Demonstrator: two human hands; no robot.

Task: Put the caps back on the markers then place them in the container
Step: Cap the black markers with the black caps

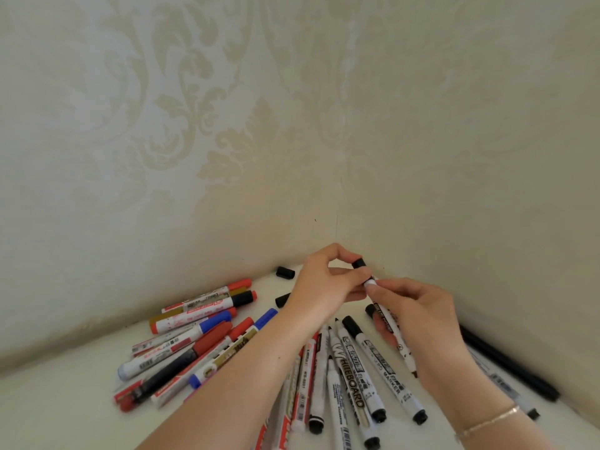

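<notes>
My left hand [321, 284] pinches a black cap [360, 269] between thumb and fingers, at the top end of a white marker [394, 332]. My right hand [412, 306] grips that marker's barrel, slanted down to the right above the pile. Whether the cap sits fully on the tip is hidden by my fingers. Two loose black caps [285, 273] [281, 299] lie on the white surface to the left of my hands. Several markers with red, blue and black caps [201, 332] lie heaped at the left. No container is in view.
More whiteboard markers [354, 375] lie under my forearms, some uncapped with tips pointing to the wall. Dark pens [506, 365] lie along the right wall. Patterned wallpaper walls meet in a corner [337, 228] just behind my hands. The white surface [65, 404] continues to the left.
</notes>
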